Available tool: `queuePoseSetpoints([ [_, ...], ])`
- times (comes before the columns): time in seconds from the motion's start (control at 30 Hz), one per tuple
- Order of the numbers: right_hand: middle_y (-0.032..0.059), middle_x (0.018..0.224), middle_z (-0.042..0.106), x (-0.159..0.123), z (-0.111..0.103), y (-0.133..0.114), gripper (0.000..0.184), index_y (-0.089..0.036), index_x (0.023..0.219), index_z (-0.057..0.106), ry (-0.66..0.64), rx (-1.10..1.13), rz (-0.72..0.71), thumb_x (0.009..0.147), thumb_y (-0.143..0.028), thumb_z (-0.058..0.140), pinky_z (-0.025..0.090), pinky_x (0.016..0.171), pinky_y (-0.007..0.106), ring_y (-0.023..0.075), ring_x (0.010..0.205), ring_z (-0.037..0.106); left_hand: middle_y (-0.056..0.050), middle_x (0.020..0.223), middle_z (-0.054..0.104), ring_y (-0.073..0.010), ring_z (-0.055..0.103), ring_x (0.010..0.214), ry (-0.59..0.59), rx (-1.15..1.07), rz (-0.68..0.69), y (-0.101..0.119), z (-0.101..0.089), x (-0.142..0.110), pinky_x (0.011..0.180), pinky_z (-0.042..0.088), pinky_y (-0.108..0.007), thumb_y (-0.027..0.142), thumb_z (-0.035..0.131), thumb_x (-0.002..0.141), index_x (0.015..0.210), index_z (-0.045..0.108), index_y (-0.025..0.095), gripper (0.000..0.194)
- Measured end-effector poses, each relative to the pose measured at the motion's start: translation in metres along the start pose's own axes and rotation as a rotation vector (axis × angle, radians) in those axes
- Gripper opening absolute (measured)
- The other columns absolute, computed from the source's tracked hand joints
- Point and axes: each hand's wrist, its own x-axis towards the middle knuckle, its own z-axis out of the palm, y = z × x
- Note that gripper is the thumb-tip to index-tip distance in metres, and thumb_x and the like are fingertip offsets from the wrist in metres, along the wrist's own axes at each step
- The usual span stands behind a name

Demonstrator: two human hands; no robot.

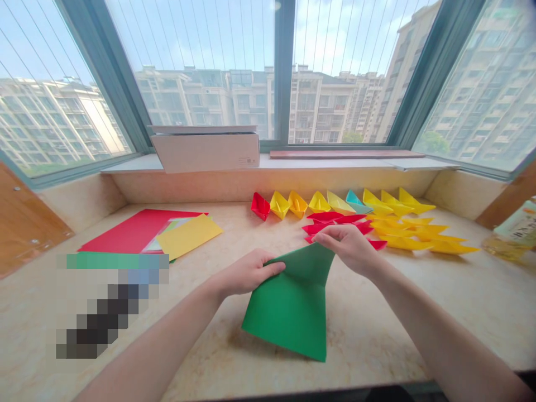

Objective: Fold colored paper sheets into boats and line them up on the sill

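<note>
A green sheet of paper [288, 312] is held up in front of me over the stone counter, bent with a crease across its middle. My left hand [251, 272] grips its upper left edge, thumb lying on the near face. At the upper right corner my right hand [345, 245] pinches the sheet, its fingertips partly hidden behind the paper. Just beyond the right hand lie several red paper boats [320, 218], set close together. Yellow paper boats [404, 240] stand in rows to their right.
Along the back stand a red boat [260, 206], several yellow boats [280, 205] and a blue one [354, 199]. Red paper [125, 231] and yellow paper [190, 237] lie at left. A white box [207, 152] sits on the window ledge. A bottle [517, 229] stands far right.
</note>
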Motion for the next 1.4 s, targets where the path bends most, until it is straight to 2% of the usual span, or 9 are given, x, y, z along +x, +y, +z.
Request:
queuePoseSetpoints([
  [0.17, 0.0000, 0.058, 0.060, -0.003, 0.009, 0.001, 0.041, -0.019, 0.067, 0.063, 0.153, -0.183, -0.089, 0.097, -0.043, 0.052, 0.039, 0.052, 0.028, 0.0164, 0.057, 0.054, -0.001, 0.061, 0.061, -0.0119, 0.048, 0.053, -0.005, -0.087, -0.009, -0.003, 0.004, 0.000, 0.046, 0.031, -0.021, 0.050, 0.064, 0.085, 0.075, 0.068, 0.013, 0.038],
  [0.27, 0.0058, 0.088, 0.075, -0.004, 0.010, 0.002, 0.024, -0.020, 0.090, 0.072, 0.342, -0.423, -0.322, 0.098, -0.034, 0.054, 0.049, 0.081, 0.039, 0.0245, 0.088, 0.066, -0.003, 0.066, 0.067, -0.0143, 0.054, 0.057, 0.113, -0.197, -0.018, -0.008, 0.009, 0.005, 0.049, 0.037, -0.022, 0.049, 0.067, 0.083, 0.082, 0.073, 0.012, 0.038],
  [0.33, 0.0103, 0.120, 0.070, -0.005, 0.010, 0.001, 0.022, -0.021, 0.112, 0.069, 0.395, -0.539, -0.494, 0.097, -0.031, 0.057, 0.042, 0.101, 0.047, 0.0287, 0.115, 0.060, -0.004, 0.069, 0.069, -0.0163, 0.059, 0.060, 0.262, -0.301, 0.000, -0.011, 0.012, 0.011, 0.053, 0.042, -0.023, 0.050, 0.067, 0.082, 0.089, 0.074, 0.011, 0.041],
  [0.5, 0.0132, 0.151, 0.047, -0.016, 0.019, -0.007, 0.051, -0.025, 0.132, 0.059, 0.027, -0.660, -0.814, 0.089, -0.053, 0.062, 0.032, 0.114, 0.053, 0.0304, 0.138, 0.043, -0.010, 0.096, 0.075, -0.0234, 0.070, 0.085, 0.574, -0.635, 0.179, -0.011, 0.019, 0.019, 0.074, 0.054, -0.032, 0.049, 0.065, 0.087, 0.118, 0.067, 0.013, 0.048],
  [0.6, 0.0122, 0.150, 0.048, -0.020, 0.031, -0.010, 0.062, -0.026, 0.137, 0.054, -0.072, -0.724, -0.820, 0.086, -0.058, 0.064, 0.030, 0.115, 0.055, 0.0306, 0.138, 0.044, -0.010, 0.110, 0.073, -0.0232, 0.070, 0.096, 0.651, -0.791, 0.244, -0.005, 0.024, 0.019, 0.082, 0.056, -0.033, 0.043, 0.067, 0.087, 0.128, 0.060, 0.017, 0.049],
  [0.73, 0.0102, 0.146, 0.053, -0.019, 0.039, -0.008, 0.043, -0.027, 0.134, 0.058, -0.033, -0.791, -0.774, 0.093, -0.038, 0.063, 0.030, 0.115, 0.056, 0.0293, 0.134, 0.049, -0.011, 0.116, 0.072, -0.0226, 0.069, 0.102, 0.570, -0.891, 0.258, 0.000, 0.029, 0.016, 0.088, 0.056, -0.034, 0.037, 0.069, 0.087, 0.128, 0.058, 0.019, 0.046],
  [0.97, 0.0072, 0.135, 0.064, -0.016, 0.024, -0.007, 0.029, -0.025, 0.123, 0.065, -0.044, -0.655, -0.851, 0.098, -0.018, 0.053, 0.035, 0.112, 0.051, 0.0253, 0.128, 0.055, -0.015, 0.120, 0.070, -0.0264, 0.071, 0.096, 0.347, -0.891, 0.157, -0.001, 0.025, 0.009, 0.079, 0.059, -0.037, 0.025, 0.066, 0.087, 0.127, 0.060, 0.015, 0.041],
  [1.2, 0.0054, 0.110, 0.077, -0.017, 0.024, -0.001, 0.018, -0.023, 0.110, 0.068, -0.054, -0.480, -0.807, 0.095, -0.020, 0.059, 0.046, 0.095, 0.041, 0.0222, 0.110, 0.068, -0.016, 0.129, 0.065, -0.0302, 0.065, 0.112, 0.267, -0.813, 0.123, -0.005, 0.035, 0.010, 0.093, 0.053, -0.043, 0.029, 0.068, 0.087, 0.131, 0.058, 0.015, 0.047],
  [1.4, 0.0023, 0.091, 0.079, -0.017, 0.025, -0.004, 0.006, -0.023, 0.098, 0.068, -0.005, -0.445, -0.741, 0.092, -0.023, 0.065, 0.044, 0.085, 0.037, 0.0206, 0.096, 0.073, -0.014, 0.127, 0.067, -0.0292, 0.063, 0.114, 0.251, -0.739, 0.181, -0.011, 0.043, 0.016, 0.100, 0.047, -0.044, 0.033, 0.069, 0.087, 0.126, 0.063, 0.016, 0.044],
])
